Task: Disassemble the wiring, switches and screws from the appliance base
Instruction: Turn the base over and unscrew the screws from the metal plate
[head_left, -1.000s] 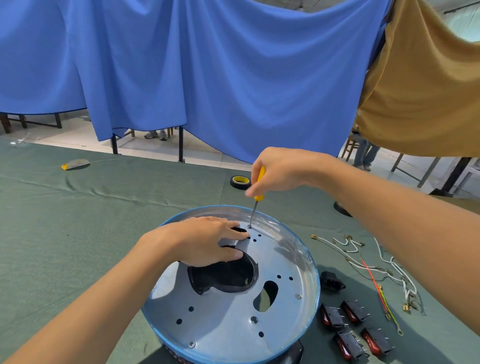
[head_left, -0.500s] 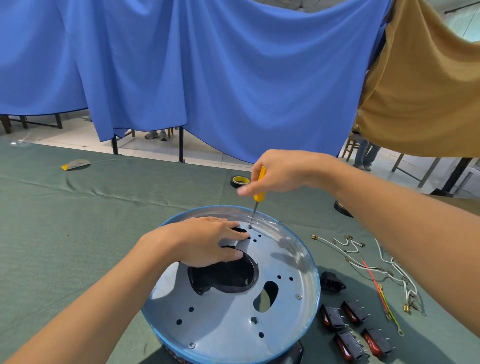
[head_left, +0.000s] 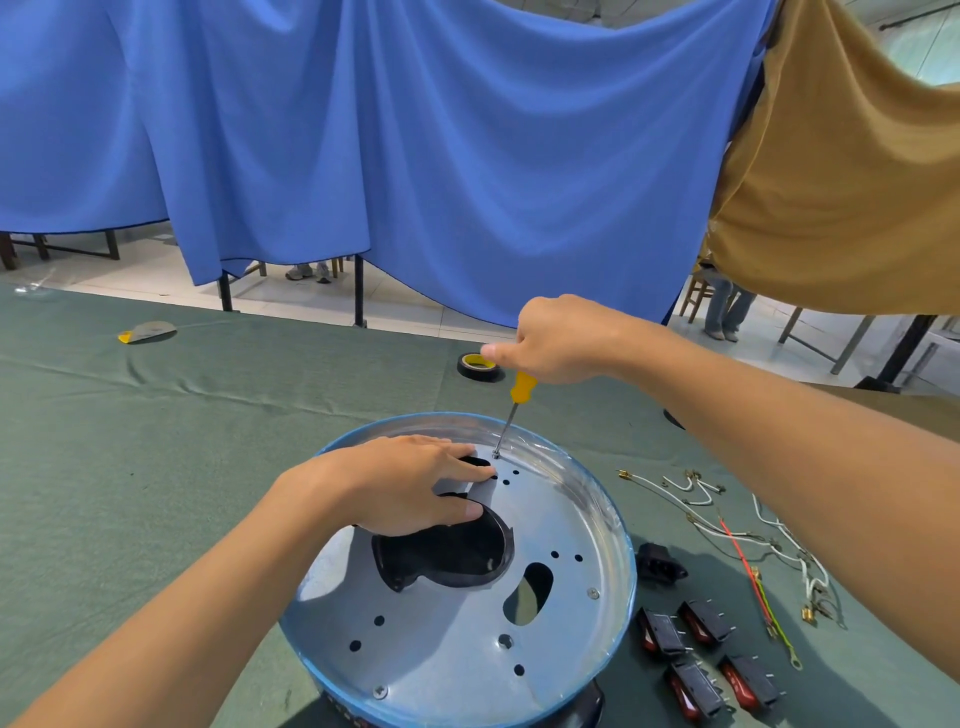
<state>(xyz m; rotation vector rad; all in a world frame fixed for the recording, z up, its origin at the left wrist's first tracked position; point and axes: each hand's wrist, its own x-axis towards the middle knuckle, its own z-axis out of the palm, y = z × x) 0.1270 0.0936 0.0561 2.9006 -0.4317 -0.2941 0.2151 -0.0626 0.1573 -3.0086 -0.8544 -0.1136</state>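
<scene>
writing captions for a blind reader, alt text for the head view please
A right hand holds a yellow screwdriver, tip on a screw near the far rim of a round metal appliance base; the left hand rests on the base. Four switches and loose wires lie on the green cloth to its right.

workshop hall, cloth-covered bench, blue partition sheets

base front cut off, screwdriver handle-top hidden
</scene>
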